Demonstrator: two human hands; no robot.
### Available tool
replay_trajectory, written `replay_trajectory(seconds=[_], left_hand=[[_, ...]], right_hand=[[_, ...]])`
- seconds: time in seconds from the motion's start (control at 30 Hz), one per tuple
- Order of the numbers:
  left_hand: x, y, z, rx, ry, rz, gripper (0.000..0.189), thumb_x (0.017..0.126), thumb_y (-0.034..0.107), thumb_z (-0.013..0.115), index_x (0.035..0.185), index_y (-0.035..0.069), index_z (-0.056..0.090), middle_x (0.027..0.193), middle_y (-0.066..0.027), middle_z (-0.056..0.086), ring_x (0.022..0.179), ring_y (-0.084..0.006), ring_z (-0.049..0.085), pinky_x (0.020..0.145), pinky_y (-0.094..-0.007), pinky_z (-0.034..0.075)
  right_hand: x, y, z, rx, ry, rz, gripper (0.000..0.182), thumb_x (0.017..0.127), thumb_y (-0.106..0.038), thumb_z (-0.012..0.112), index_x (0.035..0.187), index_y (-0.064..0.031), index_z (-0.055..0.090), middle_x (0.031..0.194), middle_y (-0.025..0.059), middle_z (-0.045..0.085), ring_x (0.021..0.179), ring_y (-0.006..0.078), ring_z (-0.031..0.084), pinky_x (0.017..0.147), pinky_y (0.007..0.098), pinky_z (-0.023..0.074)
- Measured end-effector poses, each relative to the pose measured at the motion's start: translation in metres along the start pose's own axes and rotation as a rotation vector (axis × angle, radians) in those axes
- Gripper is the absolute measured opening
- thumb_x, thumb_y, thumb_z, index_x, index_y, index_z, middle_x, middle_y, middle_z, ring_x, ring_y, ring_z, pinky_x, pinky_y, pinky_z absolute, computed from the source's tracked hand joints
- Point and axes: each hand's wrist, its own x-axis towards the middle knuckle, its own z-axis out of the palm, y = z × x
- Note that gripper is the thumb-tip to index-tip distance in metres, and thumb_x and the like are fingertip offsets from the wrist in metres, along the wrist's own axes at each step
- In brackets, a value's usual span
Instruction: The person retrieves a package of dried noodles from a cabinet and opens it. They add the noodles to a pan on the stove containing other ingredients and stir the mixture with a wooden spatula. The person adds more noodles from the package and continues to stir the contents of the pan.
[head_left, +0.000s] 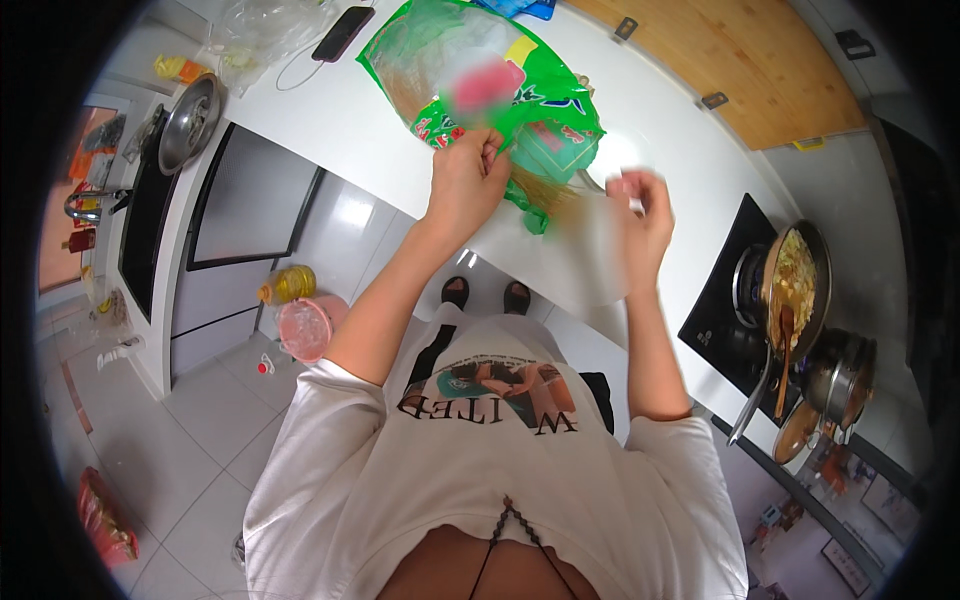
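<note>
A large green printed plastic bag (559, 79) with a clear window lies on the white countertop (337, 127). My left hand (469, 172) pinches the near edge of this bag between thumb and fingers. Thin, dry yellowish strands, like noodles or vermicelli (544, 191), stick out of the bag's near side. To their right is my right hand (645, 214), raised over the counter with its fingers curled. Blur between it and the strands hides whether it holds anything.
At right, a frying pan (795, 277) with chopped food and a wooden spatula sits on the gas hob (720, 307), beside a dark pot (836, 375). A phone (343, 34) on a cable lies at back left. A metal bowl (187, 124) stands far left. A pink bin (304, 330) is on the floor.
</note>
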Motion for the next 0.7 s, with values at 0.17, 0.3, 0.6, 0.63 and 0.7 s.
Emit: replay_trajectory(seconds=[0.17, 0.3, 0.6, 0.63, 0.7], left_hand=[[-0.002, -0.009, 0.008, -0.013, -0.01, 0.017, 0.01, 0.072, -0.002, 0.058, 0.077, -0.002, 0.051, 0.056, -0.0081, 0.048, 0.047, -0.0155, 0.048, 0.046, -0.028, 0.039], [-0.004, -0.013, 0.008, -0.012, -0.027, -0.005, 0.009, 0.072, -0.002, 0.059, 0.078, -0.002, 0.051, 0.056, -0.0084, 0.049, 0.047, -0.0159, 0.049, 0.046, -0.0283, 0.039], [-0.009, -0.009, -0.008, -0.012, -0.054, 0.035, 0.011, 0.076, 0.003, 0.059, 0.076, 0.0, 0.049, 0.055, -0.0014, 0.045, 0.05, -0.0064, 0.042, 0.047, -0.0231, 0.036], [-0.006, -0.004, -0.01, -0.028, -0.056, 0.042, 0.01, 0.076, 0.004, 0.06, 0.077, 0.0, 0.05, 0.056, -0.0008, 0.046, 0.05, -0.0061, 0.042, 0.047, -0.0229, 0.036], [0.002, 0.005, -0.016, -0.078, -0.056, 0.037, 0.01, 0.077, 0.005, 0.06, 0.078, 0.0, 0.052, 0.057, 0.0004, 0.048, 0.05, -0.0051, 0.043, 0.047, -0.022, 0.036]], right_hand=[[-0.07, 0.111, 0.012, -0.593, -0.036, -0.208, 0.034, 0.068, -0.016, 0.072, 0.096, -0.0042, 0.056, 0.105, 0.0104, 0.05, 0.095, 0.0254, 0.046, 0.08, 0.0389, 0.0321], [-0.072, 0.176, 0.025, -0.996, 0.008, -0.354, 0.019, 0.073, -0.014, 0.065, 0.089, -0.0052, 0.058, 0.099, 0.011, 0.053, 0.094, 0.0269, 0.047, 0.082, 0.045, 0.0276], [-0.047, 0.028, -0.008, -0.96, -0.192, -0.494, 0.003, 0.071, -0.001, 0.054, 0.069, -0.0032, 0.054, 0.068, 0.0126, 0.055, 0.054, 0.029, 0.055, 0.052, 0.0354, 0.0413], [-0.037, 0.002, -0.004, -1.005, -0.207, -0.496, 0.003, 0.069, 0.0, 0.055, 0.069, -0.0029, 0.053, 0.069, 0.0122, 0.055, 0.056, 0.0285, 0.056, 0.054, 0.0354, 0.0418], [-0.015, -0.027, 0.015, -0.98, -0.217, -0.627, 0.01, 0.066, 0.0, 0.055, 0.075, -0.0012, 0.055, 0.079, 0.0125, 0.057, 0.074, 0.0262, 0.059, 0.064, 0.0362, 0.0419]])
